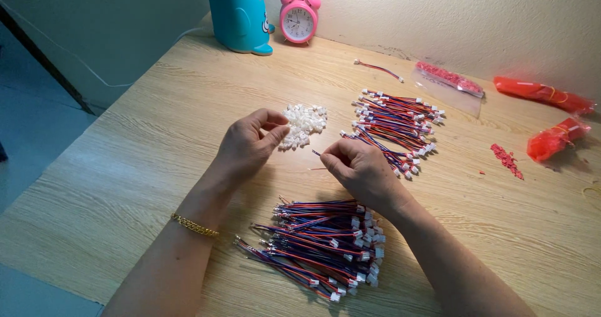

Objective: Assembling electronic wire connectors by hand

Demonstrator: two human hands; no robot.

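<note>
Nearest the camera, 2 bare forearms reach up over a pale wood-grain worktop (125, 166), the largest thing in view, with a light wall behind it. Between the forearms lies the near bundle of red, blue and black wire leads (322, 245), white plugs at their right ends. A second, far bundle of the same leads (394, 126) lies beyond the hands, just right of them, its plugs mostly to the right.

At the back stand a blue pen holder (240, 17) and, just beside it, a pink alarm clock (298, 15). Along the right edge lie 2 red plastic bags (554, 138), and near the wall a clear bag of red pieces (449, 82). A pile of small white connector housings (303, 124) sits just beside the left hand.

On the left hand (247, 151), a gold bracelet (194, 225) circles the wrist; its thumb and forefinger are pinched together at the edge of the white pile, though what they hold is too small to tell. On the right hand (357, 166), the grip is pressed together on a single thin wire lead (317, 155), whose bare end points left toward the other hand, above the worktop.

Smaller still are a scatter of red bits (507, 159) and 1 stray lead (379, 68) near the wall.
</note>
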